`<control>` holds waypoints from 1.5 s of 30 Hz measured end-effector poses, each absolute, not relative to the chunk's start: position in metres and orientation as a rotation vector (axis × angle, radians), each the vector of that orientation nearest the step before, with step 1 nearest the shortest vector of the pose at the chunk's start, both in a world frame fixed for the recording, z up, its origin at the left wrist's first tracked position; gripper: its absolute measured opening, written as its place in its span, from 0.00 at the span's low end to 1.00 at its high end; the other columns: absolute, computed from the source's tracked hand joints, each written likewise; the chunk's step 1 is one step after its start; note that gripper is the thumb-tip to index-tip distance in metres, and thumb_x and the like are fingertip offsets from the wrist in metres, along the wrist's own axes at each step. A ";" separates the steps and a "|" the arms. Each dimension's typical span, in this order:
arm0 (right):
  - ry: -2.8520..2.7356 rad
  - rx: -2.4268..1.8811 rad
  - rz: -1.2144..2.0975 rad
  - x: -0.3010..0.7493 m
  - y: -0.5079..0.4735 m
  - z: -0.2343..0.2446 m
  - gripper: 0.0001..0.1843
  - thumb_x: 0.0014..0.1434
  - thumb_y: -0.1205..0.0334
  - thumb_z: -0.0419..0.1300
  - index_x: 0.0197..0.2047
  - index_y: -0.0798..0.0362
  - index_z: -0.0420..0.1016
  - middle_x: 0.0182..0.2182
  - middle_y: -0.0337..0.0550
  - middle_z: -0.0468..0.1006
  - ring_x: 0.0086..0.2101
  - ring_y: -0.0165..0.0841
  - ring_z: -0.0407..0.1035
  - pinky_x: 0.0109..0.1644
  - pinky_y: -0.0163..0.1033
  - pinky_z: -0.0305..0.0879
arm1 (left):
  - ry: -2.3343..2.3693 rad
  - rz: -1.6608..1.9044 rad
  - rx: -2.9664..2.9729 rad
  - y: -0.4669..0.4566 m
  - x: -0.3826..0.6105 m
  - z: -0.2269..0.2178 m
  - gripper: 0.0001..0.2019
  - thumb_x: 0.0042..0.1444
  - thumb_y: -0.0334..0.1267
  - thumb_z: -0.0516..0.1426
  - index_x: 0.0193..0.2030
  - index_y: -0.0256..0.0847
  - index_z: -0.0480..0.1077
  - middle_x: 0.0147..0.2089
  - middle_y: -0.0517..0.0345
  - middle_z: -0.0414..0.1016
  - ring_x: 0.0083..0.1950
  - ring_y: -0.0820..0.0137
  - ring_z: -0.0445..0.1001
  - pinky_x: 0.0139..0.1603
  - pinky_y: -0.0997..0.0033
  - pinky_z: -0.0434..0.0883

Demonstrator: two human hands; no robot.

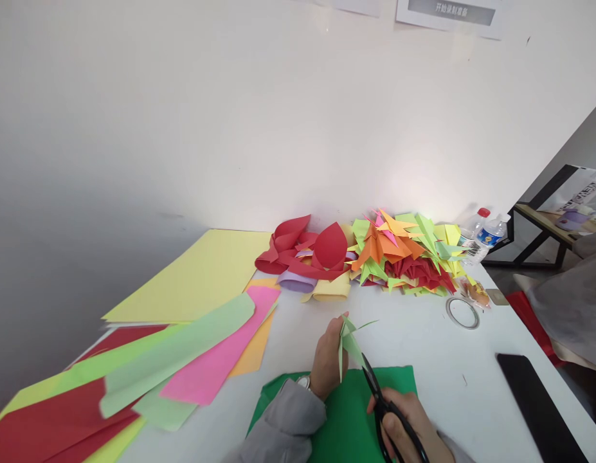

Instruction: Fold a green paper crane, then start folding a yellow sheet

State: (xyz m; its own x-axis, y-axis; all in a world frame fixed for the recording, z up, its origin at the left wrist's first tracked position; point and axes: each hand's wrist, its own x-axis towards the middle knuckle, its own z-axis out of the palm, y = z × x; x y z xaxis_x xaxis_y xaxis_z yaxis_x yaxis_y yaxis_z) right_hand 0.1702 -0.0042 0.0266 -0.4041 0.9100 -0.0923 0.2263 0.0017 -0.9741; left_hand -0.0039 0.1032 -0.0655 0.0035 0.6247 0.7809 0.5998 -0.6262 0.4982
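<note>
My left hand pinches a small folded light-green paper piece and holds it upright above the table. My right hand grips black scissors whose blades point up and left and meet the lower edge of that green piece. Under both hands lies a dark green sheet on the white table. A grey sleeve and a wristwatch show on my left arm.
Large coloured sheets are spread at the left. A pile of folded red, orange and green paper shapes lies by the wall. A tape roll, two water bottles and a black phone lie at the right.
</note>
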 end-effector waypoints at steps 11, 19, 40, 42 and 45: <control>-1.697 -1.233 1.398 0.170 -0.006 0.037 0.41 0.56 0.24 0.41 0.38 0.56 0.72 0.14 0.32 0.57 0.16 0.25 0.52 0.19 0.31 0.51 | 1.384 1.721 2.159 0.103 -0.003 -0.064 0.18 0.67 0.37 0.44 0.60 0.38 0.64 0.47 0.44 0.78 0.47 0.63 0.79 0.46 0.65 0.77; -1.698 -1.184 1.427 0.171 -0.003 0.029 0.40 0.57 0.25 0.42 0.38 0.56 0.71 0.13 0.31 0.56 0.15 0.24 0.51 0.18 0.30 0.49 | 1.371 1.706 2.168 0.102 -0.003 -0.062 0.18 0.67 0.37 0.44 0.60 0.38 0.64 0.45 0.45 0.78 0.46 0.63 0.79 0.45 0.66 0.77; -1.683 -1.196 1.450 0.171 -0.002 0.033 0.38 0.56 0.25 0.43 0.35 0.54 0.69 0.13 0.31 0.55 0.15 0.25 0.51 0.17 0.30 0.48 | 1.337 1.720 2.231 0.103 -0.004 -0.064 0.21 0.64 0.31 0.46 0.63 0.39 0.60 0.48 0.45 0.78 0.48 0.62 0.78 0.47 0.66 0.76; -1.690 -1.184 1.443 0.171 -0.002 0.032 0.38 0.56 0.25 0.44 0.34 0.54 0.68 0.13 0.31 0.55 0.14 0.25 0.50 0.17 0.31 0.47 | 1.338 1.721 2.234 0.103 -0.004 -0.064 0.21 0.63 0.31 0.46 0.63 0.39 0.59 0.49 0.45 0.77 0.48 0.62 0.78 0.48 0.66 0.76; -1.699 -1.194 1.422 0.171 -0.003 0.032 0.37 0.57 0.26 0.44 0.35 0.55 0.68 0.13 0.31 0.55 0.14 0.25 0.50 0.17 0.31 0.46 | 1.345 1.724 2.230 0.103 -0.004 -0.065 0.21 0.64 0.31 0.45 0.63 0.40 0.59 0.49 0.45 0.77 0.48 0.62 0.78 0.47 0.66 0.76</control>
